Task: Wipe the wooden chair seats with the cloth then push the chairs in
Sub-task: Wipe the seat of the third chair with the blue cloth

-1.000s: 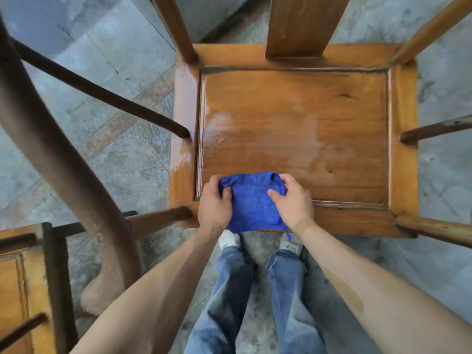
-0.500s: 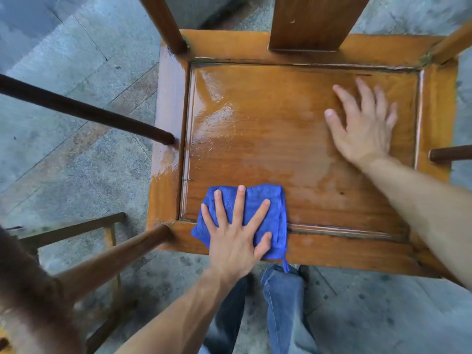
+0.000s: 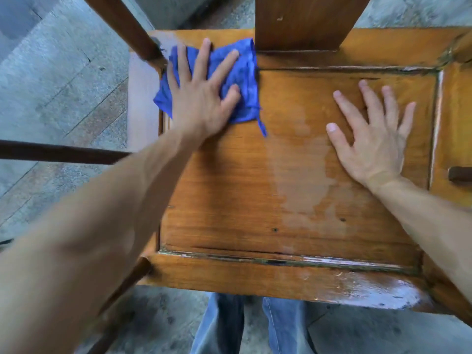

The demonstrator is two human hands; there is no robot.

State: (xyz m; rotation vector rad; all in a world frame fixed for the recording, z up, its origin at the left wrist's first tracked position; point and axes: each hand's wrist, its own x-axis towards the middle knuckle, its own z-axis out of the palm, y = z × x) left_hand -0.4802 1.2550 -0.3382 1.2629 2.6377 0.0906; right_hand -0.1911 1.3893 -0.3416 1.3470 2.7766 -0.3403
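The blue cloth [image 3: 231,80] lies bunched at the far left corner of the wooden chair seat [image 3: 255,195], just beside the foot of the broad back slat [image 3: 306,21] and touching the base of the left rear post [image 3: 127,26]. A thin strand of it trails toward the middle of the seat. No label or writing can be read on the cloth or on the wood.

The left hand [image 3: 201,95] presses flat on the cloth, fingers spread wide and straight, covering much of it. The right hand [image 3: 373,139] rests palm down on the bare seat panel to the right, fingers likewise splayed and holding nothing, well apart from the cloth.

A paler, patchy film runs down the seat between the hands, and the front rail [image 3: 357,287] shows a shiny worn patch. The wood's edges look smeared by motion blur, as does the left forearm.

The back slat and posts are cut off at the top. A dark side rail [image 3: 63,152] crosses at the left. Below the seat, jeans-clad legs [image 3: 281,328] stand on grey stone floor [image 3: 51,72]; the feet are out of view.
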